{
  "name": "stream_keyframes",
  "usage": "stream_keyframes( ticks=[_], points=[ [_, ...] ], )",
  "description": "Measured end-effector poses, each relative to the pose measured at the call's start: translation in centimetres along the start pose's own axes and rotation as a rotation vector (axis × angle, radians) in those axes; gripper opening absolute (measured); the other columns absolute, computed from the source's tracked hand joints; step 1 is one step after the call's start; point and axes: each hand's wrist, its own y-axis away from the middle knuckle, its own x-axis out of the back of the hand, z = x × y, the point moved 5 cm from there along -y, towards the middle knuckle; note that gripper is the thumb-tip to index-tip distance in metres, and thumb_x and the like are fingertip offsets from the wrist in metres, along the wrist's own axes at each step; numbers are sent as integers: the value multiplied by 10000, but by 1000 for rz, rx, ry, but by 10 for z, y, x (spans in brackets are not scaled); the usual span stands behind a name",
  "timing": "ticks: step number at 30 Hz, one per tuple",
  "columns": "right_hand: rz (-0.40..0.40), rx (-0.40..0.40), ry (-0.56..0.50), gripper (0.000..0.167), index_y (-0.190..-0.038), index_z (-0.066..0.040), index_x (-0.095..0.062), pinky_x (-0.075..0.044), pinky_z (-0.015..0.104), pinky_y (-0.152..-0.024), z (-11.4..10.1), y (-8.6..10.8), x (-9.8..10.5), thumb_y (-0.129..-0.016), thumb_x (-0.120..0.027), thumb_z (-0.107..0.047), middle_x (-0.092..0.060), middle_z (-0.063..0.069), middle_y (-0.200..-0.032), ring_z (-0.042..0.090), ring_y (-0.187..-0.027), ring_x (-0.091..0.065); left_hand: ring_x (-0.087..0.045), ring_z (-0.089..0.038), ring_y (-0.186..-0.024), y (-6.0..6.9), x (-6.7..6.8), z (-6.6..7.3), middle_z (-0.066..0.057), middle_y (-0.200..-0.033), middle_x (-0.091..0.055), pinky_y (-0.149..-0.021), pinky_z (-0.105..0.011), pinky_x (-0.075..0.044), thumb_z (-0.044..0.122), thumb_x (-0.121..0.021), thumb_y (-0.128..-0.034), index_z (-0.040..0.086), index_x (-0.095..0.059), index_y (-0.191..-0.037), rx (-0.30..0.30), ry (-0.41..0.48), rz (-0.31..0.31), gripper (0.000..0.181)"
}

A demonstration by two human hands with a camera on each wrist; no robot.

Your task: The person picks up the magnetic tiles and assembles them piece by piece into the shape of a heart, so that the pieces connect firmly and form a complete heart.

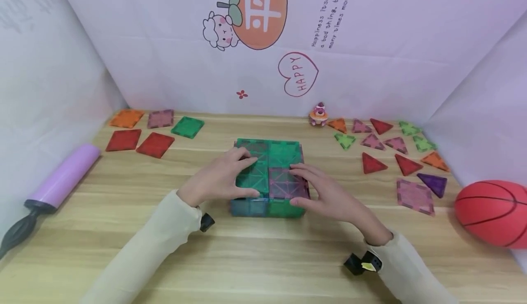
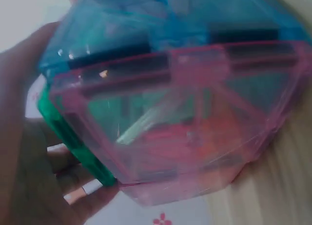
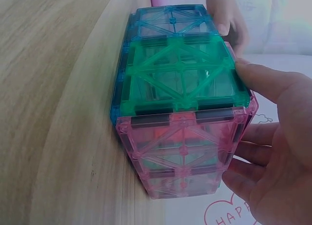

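A low box of clear magnetic tiles [image 1: 286, 208] stands on the table's middle, its top made of green and pink square tiles. Blue and green tiles form its front wall; pink ones form the sides, seen in the right wrist view around a pink side tile [image 3: 183, 149]. My left hand [image 1: 220, 176] rests on the left part of the top, touching a green tile [image 2: 73, 137] with relaxed fingers. On the right part, the fingers of my right hand [image 1: 329, 194] touch the pink top tile [image 1: 284, 184], thumb near the front edge. Reddish and orange pieces show blurrily inside.
Loose square tiles [image 1: 155, 145] lie at the back left, and several triangle tiles [image 1: 408, 163] at the back right. A purple pump [image 1: 67, 176] lies left, a red basketball [image 1: 494, 212] right. A small figurine [image 1: 319, 114] stands near the back wall.
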Motion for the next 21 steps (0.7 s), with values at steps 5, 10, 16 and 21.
stream_keyframes(
  ticks=[5,10,16,21],
  points=[
    [0,-11,-5,666,-1406,-105,-451,-413,536,-1020,1,0,1,-852,-699,-380,-400,130,-1480,336,-1355,-389,-511,-260,-1204,6,0,3,-130,-1319,-526,-1019,-396,-440,496,-694,-820,10,-501,-1362,-36,0,9,753],
    [13,-25,0,675,-1411,-98,-439,-408,533,-1025,1,1,1,-854,-698,-378,-378,127,-1492,334,-1358,-384,-481,-278,-1268,13,-5,6,-130,-1376,-513,-1064,-423,-400,503,-662,-843,39,-542,-1336,-60,-19,44,687],
    [70,-102,-93,898,-1482,-37,-248,-435,544,-982,-2,11,-6,-797,-775,-280,-217,196,-1539,392,-1353,-348,-257,-324,-1432,32,-17,-3,-138,-1569,-225,-1076,-463,-377,500,-688,-822,46,-380,-1451,67,115,53,834],
    [105,-108,-194,806,-1451,24,-277,-526,478,-862,-4,12,-12,-807,-751,-79,-197,269,-1511,446,-1273,-429,-200,-315,-1453,42,-20,-7,-145,-1578,-199,-1065,-456,-385,463,-680,-841,30,-339,-1468,89,131,60,834]
  ],
)
